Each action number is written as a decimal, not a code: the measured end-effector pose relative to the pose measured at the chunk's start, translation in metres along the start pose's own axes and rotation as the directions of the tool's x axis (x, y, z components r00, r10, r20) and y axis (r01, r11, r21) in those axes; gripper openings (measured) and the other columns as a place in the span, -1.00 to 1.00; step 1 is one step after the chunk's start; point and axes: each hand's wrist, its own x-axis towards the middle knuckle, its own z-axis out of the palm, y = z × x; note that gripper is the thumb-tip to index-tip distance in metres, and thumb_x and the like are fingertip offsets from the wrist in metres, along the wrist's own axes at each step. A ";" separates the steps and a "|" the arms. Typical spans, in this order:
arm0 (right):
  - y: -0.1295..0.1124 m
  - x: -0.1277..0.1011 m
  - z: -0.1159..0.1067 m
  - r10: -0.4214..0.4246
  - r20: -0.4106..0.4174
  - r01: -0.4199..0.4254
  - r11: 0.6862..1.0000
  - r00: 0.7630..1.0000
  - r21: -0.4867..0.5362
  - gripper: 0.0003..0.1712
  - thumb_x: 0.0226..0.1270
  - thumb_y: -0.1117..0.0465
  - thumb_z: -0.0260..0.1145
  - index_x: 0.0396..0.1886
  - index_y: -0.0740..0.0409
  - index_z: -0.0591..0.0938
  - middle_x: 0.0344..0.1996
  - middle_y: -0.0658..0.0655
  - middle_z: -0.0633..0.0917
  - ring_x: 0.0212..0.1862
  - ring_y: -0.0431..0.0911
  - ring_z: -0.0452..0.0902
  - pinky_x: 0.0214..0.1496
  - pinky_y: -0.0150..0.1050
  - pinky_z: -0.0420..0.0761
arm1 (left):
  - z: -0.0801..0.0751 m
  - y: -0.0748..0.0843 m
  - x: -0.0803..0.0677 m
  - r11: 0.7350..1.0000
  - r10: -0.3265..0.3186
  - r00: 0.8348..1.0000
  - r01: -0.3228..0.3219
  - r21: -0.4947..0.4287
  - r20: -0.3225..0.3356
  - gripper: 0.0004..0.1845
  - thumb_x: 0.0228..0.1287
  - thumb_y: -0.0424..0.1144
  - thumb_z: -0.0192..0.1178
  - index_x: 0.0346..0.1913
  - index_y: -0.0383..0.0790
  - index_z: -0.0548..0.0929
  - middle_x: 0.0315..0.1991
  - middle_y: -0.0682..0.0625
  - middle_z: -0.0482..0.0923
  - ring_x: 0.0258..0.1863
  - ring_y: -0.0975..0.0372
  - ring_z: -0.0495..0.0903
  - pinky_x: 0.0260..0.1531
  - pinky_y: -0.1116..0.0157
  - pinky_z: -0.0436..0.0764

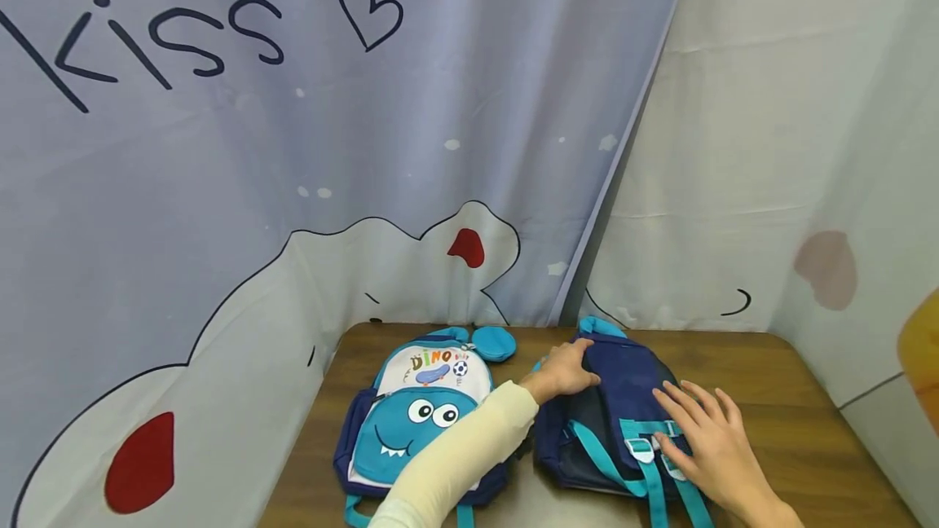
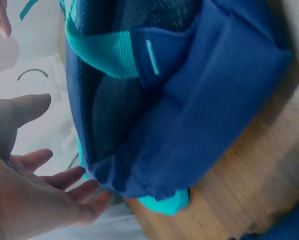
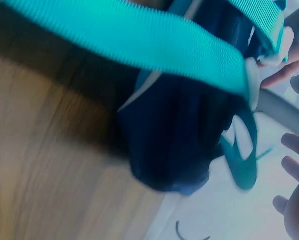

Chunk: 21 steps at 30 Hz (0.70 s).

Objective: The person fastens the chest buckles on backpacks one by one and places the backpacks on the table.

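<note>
My right hand [image 1: 707, 442] lies flat, fingers spread, on the teal straps [image 1: 645, 463] of the navy backpack [image 1: 616, 398]. My left hand [image 1: 568, 371], fingers loose and open, rests on its top edge, forearm crossing over the dino backpack [image 1: 421, 422] to its left.

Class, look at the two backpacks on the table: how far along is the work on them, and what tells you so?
Looks done: the dinosaur backpack lies face up, untouched by either hand. In hand: the navy backpack lies strap side up; the left hand rests on its top and the right hand lies flat on its teal straps. Left: probably straightening those straps, which are spread unevenly toward the table edge.
</note>
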 end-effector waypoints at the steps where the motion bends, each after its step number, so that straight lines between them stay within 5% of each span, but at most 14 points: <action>1: 0.002 -0.001 -0.001 0.027 0.009 -0.027 1.000 1.000 -0.003 -0.12 0.01 -0.08 0.47 0.37 0.04 0.46 0.23 0.21 0.56 0.29 0.20 0.30 0.34 0.29 0.07 | 0.001 0.002 0.000 1.000 0.001 1.000 -0.001 -0.003 -0.001 -0.31 0.21 0.03 0.34 0.40 0.24 0.34 0.30 0.08 0.45 0.32 0.07 0.38 0.21 0.01 0.42; 9: 0.012 -0.010 -0.009 0.265 0.084 -0.268 0.963 0.961 0.019 0.19 -0.05 -0.05 0.58 0.54 0.09 0.15 0.21 0.31 0.50 0.26 0.24 0.24 0.21 0.38 0.09 | 0.014 0.014 0.000 0.999 0.031 1.000 -0.031 -0.014 0.005 -0.27 0.18 0.03 0.37 0.40 0.20 0.34 0.29 0.15 0.45 0.35 0.05 0.33 0.28 -0.07 0.31; 15: 0.018 -0.015 -0.011 0.344 0.153 -0.348 0.937 0.926 -0.004 0.28 0.01 -0.20 0.52 0.58 0.08 0.00 0.23 0.37 0.46 0.24 0.32 0.22 0.12 0.39 0.10 | 0.024 0.024 0.000 0.997 0.071 0.997 -0.072 0.017 0.021 -0.31 0.16 0.07 0.38 0.36 0.25 0.38 0.27 0.16 0.47 0.32 0.07 0.36 0.26 -0.08 0.34; 21: 0.024 -0.017 -0.011 0.397 0.208 -0.390 0.918 0.894 -0.078 0.32 0.06 -0.34 0.42 0.59 0.07 -0.12 0.12 0.44 0.50 0.14 0.39 0.28 0.09 0.42 0.14 | 0.029 0.032 -0.002 0.977 0.183 0.983 -0.185 0.108 0.028 -0.48 0.17 0.10 0.36 0.22 0.26 0.54 0.17 0.29 0.54 0.23 0.17 0.43 0.18 0.01 0.40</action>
